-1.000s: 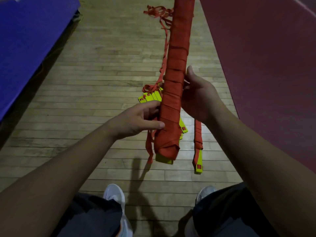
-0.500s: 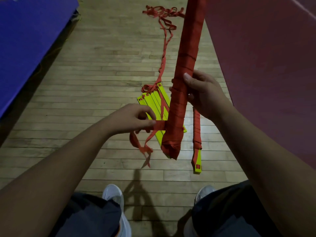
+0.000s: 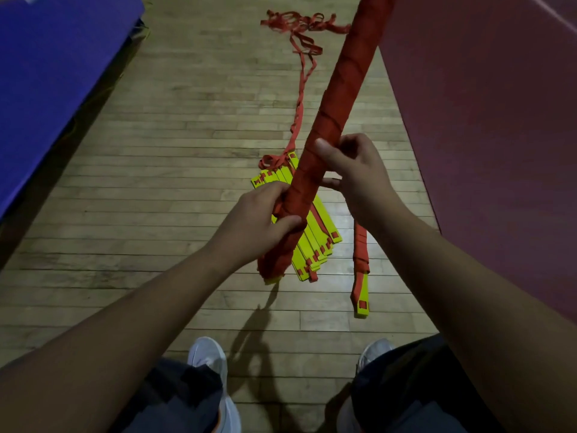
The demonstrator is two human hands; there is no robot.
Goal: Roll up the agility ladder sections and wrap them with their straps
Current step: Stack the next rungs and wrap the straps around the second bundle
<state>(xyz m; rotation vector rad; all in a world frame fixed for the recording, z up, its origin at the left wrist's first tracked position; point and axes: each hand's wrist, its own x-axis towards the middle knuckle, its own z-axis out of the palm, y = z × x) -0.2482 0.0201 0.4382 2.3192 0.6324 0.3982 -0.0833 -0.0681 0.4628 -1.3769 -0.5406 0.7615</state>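
Ladder bundle: in the air, long axis rising away to the right
Left hand: clasps its lower end, perhaps pinning the strap
Right hand: grasps it just above

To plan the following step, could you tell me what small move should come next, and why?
Probably tuck the strap bunched by the left hand under a wrap near the bundle's lower end. That hand and the right hand grip the bundle, red wraps cover it almost to the bottom, and only a yellow tip shows below, so wrapping looks nearly done.
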